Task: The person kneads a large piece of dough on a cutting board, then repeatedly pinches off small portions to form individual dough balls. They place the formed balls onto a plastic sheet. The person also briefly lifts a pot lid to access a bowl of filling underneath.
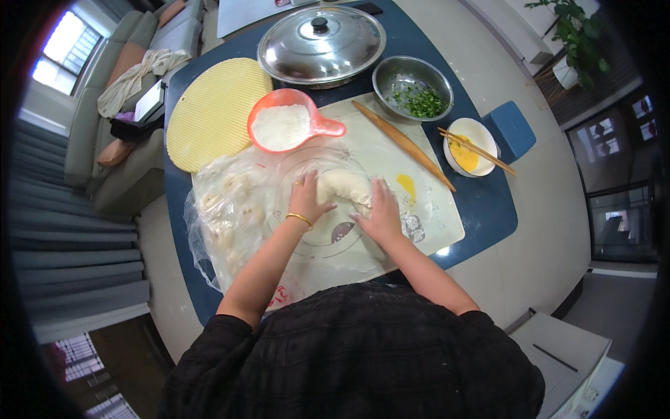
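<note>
A thick, curved roll of pale dough [345, 184] lies over the printed circles of a pastry mat [434, 214]. My left hand [309, 200], with a ring and a gold-coloured bangle, holds its left end. Around the right end are the fingers of my right hand [381, 213], and flour whitens the fingertips. Left of my left hand, clear plastic film [230, 209] covers several dough pieces, seen only blurrily through it. A tapered wooden rolling pin [405, 145] rests diagonally beyond my right hand. Close to that hand is a yellow smear [406, 186], apparently egg, on the mat.
Beyond the dough stands a red ladle-shaped scoop [296, 102] of flour. A yellow ribbed mat [214, 110], a lidded metal pan [322, 50] and a steel bowl [384, 78] of chopped greens line the back. At right, chopsticks [479, 150] cross a white bowl [487, 133] of beaten egg.
</note>
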The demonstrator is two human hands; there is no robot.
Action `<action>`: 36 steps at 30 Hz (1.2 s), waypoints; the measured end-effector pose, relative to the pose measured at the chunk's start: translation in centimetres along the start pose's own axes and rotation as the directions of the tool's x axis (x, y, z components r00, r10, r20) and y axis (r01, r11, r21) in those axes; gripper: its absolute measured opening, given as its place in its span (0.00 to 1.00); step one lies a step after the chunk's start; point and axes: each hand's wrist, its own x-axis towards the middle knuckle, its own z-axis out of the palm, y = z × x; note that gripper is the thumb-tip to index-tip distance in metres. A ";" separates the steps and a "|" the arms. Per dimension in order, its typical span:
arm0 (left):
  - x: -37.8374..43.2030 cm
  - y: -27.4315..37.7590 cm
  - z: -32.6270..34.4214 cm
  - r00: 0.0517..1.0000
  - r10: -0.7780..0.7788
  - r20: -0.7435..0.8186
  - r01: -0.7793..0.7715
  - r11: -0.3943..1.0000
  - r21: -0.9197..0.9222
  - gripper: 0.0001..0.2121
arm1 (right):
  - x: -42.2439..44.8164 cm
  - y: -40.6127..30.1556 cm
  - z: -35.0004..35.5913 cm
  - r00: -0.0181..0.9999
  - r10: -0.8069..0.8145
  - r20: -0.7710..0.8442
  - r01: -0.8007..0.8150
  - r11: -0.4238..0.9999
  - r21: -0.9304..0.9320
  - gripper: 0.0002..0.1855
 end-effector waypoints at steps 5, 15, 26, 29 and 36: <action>-0.8 1.8 0.8 0.965 -0.262 -0.004 0.259 0.950 0.175 0.38 | 3.7 -1.1 1.1 0.973 -0.112 0.204 0.147 0.975 -0.166 0.52; -2.3 2.2 0.6 0.954 -0.293 -0.067 0.300 0.942 0.153 0.33 | 6.0 0.0 2.5 0.922 -0.308 0.236 0.327 0.944 -0.044 0.39; 5.3 0.5 4.0 0.951 0.292 -0.099 -0.279 0.952 0.126 0.28 | 4.3 1.8 3.0 1.000 0.025 0.001 -0.025 0.999 -0.032 0.36; 8.3 0.4 4.2 0.902 0.429 -0.051 -0.413 0.891 0.187 0.27 | 4.6 2.0 2.8 0.998 0.050 -0.045 -0.049 0.999 0.020 0.37; 9.8 -0.9 2.5 0.884 0.447 0.138 -0.463 0.877 0.130 0.25 | 6.1 1.7 3.2 1.000 -0.006 0.000 0.006 0.994 0.105 0.38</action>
